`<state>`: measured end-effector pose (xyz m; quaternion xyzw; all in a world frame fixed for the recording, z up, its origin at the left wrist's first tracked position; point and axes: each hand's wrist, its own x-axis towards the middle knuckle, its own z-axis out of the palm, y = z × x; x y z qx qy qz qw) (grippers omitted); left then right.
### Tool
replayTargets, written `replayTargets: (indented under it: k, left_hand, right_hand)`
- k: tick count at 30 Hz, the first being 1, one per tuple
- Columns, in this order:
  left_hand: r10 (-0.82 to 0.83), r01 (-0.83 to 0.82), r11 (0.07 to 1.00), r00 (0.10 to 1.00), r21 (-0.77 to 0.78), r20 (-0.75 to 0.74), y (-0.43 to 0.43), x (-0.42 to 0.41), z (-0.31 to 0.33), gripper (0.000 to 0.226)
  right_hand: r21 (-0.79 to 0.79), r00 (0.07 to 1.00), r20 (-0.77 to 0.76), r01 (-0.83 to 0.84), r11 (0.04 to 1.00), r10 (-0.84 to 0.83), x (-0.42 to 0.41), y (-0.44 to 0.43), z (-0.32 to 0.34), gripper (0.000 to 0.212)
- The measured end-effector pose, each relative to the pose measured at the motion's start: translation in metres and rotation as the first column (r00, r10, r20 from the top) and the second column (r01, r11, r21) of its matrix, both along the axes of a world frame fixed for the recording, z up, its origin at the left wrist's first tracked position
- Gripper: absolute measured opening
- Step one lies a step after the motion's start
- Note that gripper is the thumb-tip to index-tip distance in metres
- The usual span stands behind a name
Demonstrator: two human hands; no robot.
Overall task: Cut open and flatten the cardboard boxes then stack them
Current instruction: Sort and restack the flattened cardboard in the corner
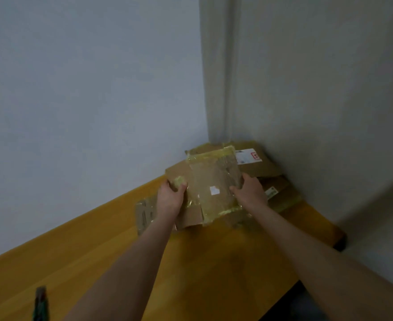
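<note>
A flattened brown cardboard box wrapped in yellowish clear tape [211, 181] is held over a stack of flattened brown cardboard boxes [260, 167] at the far corner of the yellow wooden counter [98, 262]. Its left edge is gripped by the left hand [171, 195], and its right edge by the right hand [248, 191]. A blurred dark tool [40, 302] is seen near the counter's front.

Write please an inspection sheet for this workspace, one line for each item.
Surface: wooden table, yellow-brown, set in a wall corner.
Job's things: taped flat box held over flattened cardboard pile in the corner; another cardboard piece lies left.
Clutter: dark blurred tool at near edge, kind unclear.
Grippers: left hand and right hand each grip one side of the box.
Cables: nothing seen.
Surroundings: plain walls.
</note>
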<state>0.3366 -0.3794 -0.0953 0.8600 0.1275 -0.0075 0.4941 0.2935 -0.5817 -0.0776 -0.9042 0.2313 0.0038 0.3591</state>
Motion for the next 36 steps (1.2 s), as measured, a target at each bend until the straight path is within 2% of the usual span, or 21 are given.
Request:
replayTargets:
  k: [2,5,7,8,11,14,17,19,20,21,22,23,25,27,29,32,34,36]
  left_hand:
    - [0.016,-0.017,0.999,1.0,-0.037,-0.026,-0.016,0.015,0.009,0.069]
    - [0.042,-0.073,0.953,0.993,-0.294,-0.112,-0.036,0.036,0.023,0.071]
    - [0.011,-0.084,0.907,0.985,-0.413,-0.175,-0.049,0.047,0.028,0.064]
    - [0.018,-0.096,0.899,0.983,-0.427,-0.182,-0.056,0.052,0.028,0.059]
    - [0.181,-0.236,0.886,0.969,-0.398,-0.171,-0.079,0.067,0.028,0.049]
    - [0.235,-0.272,0.907,0.96,-0.321,-0.151,-0.106,0.086,0.025,0.046]
    - [0.155,-0.181,0.968,0.976,-0.173,-0.151,-0.141,0.105,0.017,0.05]
    - [0.107,-0.088,0.99,0.978,0.108,-0.179,-0.159,0.112,0.007,0.061]
    - [0.1,-0.042,0.962,0.973,0.27,-0.206,-0.163,0.112,0.002,0.068]
    - [0.106,-0.007,0.923,0.966,0.385,-0.237,-0.166,0.112,-0.003,0.073]
    - [0.118,0.011,0.903,0.955,0.43,-0.272,-0.165,0.112,-0.009,0.079]
    - [0.132,0.009,0.91,0.941,0.414,-0.311,-0.163,0.113,-0.014,0.084]
    - [0.156,-0.046,0.959,0.912,0.281,-0.38,-0.157,0.115,-0.024,0.097]
    - [0.17,-0.123,0.983,0.894,0.139,-0.414,-0.15,0.115,-0.03,0.107]
    - [0.224,-0.212,0.974,0.884,0.076,-0.41,-0.144,0.115,-0.034,0.11]
    - [0.318,-0.32,0.945,0.855,0.066,-0.41,-0.126,0.118,-0.038,0.104]
    - [0.33,-0.348,0.937,0.839,0.04,-0.432,-0.114,0.117,-0.037,0.091]
    - [0.313,-0.349,0.937,0.845,-0.004,-0.434,-0.107,0.115,-0.035,0.079]
  right_hand:
    - [-0.006,1.0,-0.007,0.019,1.0,-0.019,0.02,-0.014,0.0,0.047]
    - [-0.018,0.999,0.003,0.054,0.998,-0.054,0.051,-0.031,-0.001,0.046]
    - [-0.031,0.999,-0.011,0.05,0.998,-0.051,0.071,-0.041,-0.002,0.045]
    - [-0.055,0.999,-0.025,0.034,0.998,-0.036,0.079,-0.046,-0.004,0.046]
    - [-0.196,0.997,-0.049,-0.061,0.979,0.052,0.101,-0.066,-0.007,0.054]
    - [-0.277,0.985,-0.015,-0.172,0.945,0.175,0.116,-0.081,-0.012,0.065]
    - [-0.246,0.985,-0.038,-0.173,0.954,0.169,0.131,-0.099,-0.026,0.077]
    - [-0.222,0.984,-0.123,-0.157,0.962,0.132,0.143,-0.116,-0.036,0.092]
    - [-0.204,0.975,-0.185,-0.159,0.966,0.122,0.149,-0.125,-0.04,0.101]
    - [-0.176,0.961,-0.249,-0.167,0.97,0.121,0.154,-0.133,-0.044,0.111]
    - [-0.131,0.944,-0.305,-0.176,0.976,0.129,0.16,-0.139,-0.048,0.119]
    - [-0.07,0.928,-0.345,-0.176,0.982,0.142,0.165,-0.144,-0.051,0.126]
    - [0.033,0.913,-0.376,-0.158,0.987,0.159,0.173,-0.147,-0.056,0.132]
    - [0.019,0.914,-0.369,-0.173,0.985,0.168,0.177,-0.143,-0.058,0.133]
    - [-0.036,0.915,-0.351,-0.228,0.973,0.201,0.18,-0.135,-0.057,0.131]
    - [-0.075,0.906,-0.317,-0.318,0.945,0.28,0.183,-0.124,-0.056,0.124]
    - [-0.055,0.893,-0.328,-0.345,0.937,0.31,0.188,-0.123,-0.057,0.117]
    - [-0.02,0.886,-0.355,-0.327,0.945,0.298,0.191,-0.126,-0.061,0.12]
